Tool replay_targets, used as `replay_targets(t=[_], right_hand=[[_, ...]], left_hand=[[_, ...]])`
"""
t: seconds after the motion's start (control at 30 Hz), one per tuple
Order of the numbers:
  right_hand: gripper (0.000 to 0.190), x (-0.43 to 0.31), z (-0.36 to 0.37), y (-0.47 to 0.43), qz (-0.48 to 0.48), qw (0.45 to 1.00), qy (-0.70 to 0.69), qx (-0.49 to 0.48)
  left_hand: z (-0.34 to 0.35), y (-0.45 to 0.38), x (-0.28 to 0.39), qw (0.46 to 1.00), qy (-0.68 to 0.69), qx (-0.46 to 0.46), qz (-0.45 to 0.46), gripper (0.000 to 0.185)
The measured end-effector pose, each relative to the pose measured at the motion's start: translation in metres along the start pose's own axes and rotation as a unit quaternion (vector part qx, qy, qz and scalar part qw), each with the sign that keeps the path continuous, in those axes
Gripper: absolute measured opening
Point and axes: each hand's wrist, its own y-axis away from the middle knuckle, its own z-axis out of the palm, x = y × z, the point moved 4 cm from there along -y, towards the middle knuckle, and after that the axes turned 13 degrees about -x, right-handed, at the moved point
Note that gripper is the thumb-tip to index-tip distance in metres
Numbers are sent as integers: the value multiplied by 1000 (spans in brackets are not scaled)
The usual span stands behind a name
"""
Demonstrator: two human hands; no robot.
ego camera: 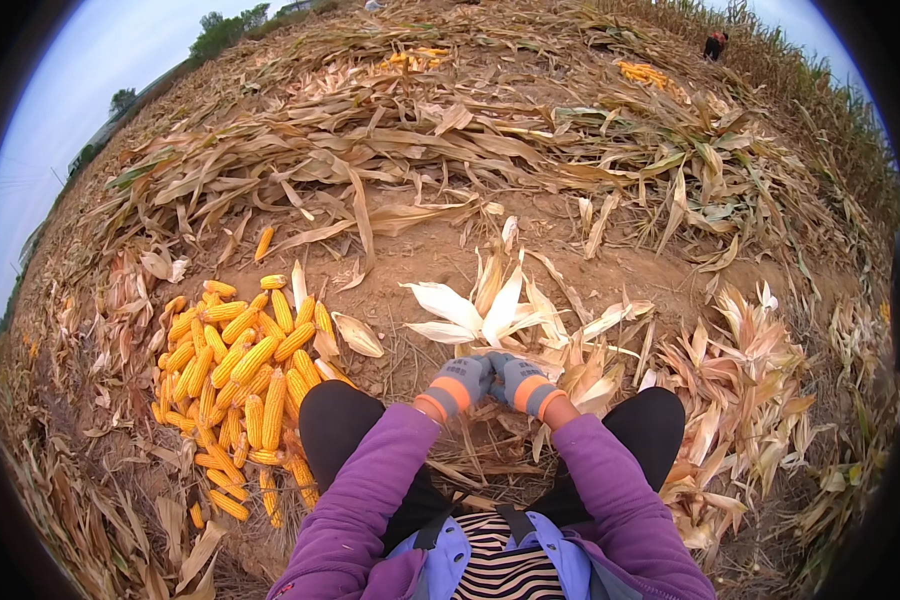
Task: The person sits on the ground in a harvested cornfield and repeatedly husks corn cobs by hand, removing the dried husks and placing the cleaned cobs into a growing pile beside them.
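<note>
My left hand (461, 381) and my right hand (523, 379), both in grey gloves with orange-banded cuffs, meet between my knees with fingers curled inward. Whatever may be between the fingers is hidden from above. Just beyond the knuckles, pale corn husks (499, 309) spread open on the soil, some of their leaves pointing away from me. More dry husks (591, 375) lie beside my right hand. To my left is a heap of bare yellow corn cobs (232, 360), reaching up to my left knee.
A pile of stripped husks (709, 405) lies past my right knee. A single corn cob (264, 244) rests beyond the heap. Cut corn stalks (420, 146) form a band across the ground ahead. Farther off are two more cob piles (643, 73) and a person (715, 45) near standing corn.
</note>
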Motion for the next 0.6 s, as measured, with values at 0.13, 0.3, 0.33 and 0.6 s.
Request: replay_targets(t=[0.13,0.3,0.33,0.6], right_hand=[[51,1,0,-1,13,1000,8,-5],[55,-1,-1,0,26,999,1,-24],[54,-3,-2,0,25,999,2,-21],[50,-7,-5,3,13,1000,7,5]], left_hand=[[0,0,0,1000,2,7,8,23],[0,1,0,1000,14,16,20,25],[1,1,0,999,17,17,24,26],[0,0,1,1000,11,19,22,25]])
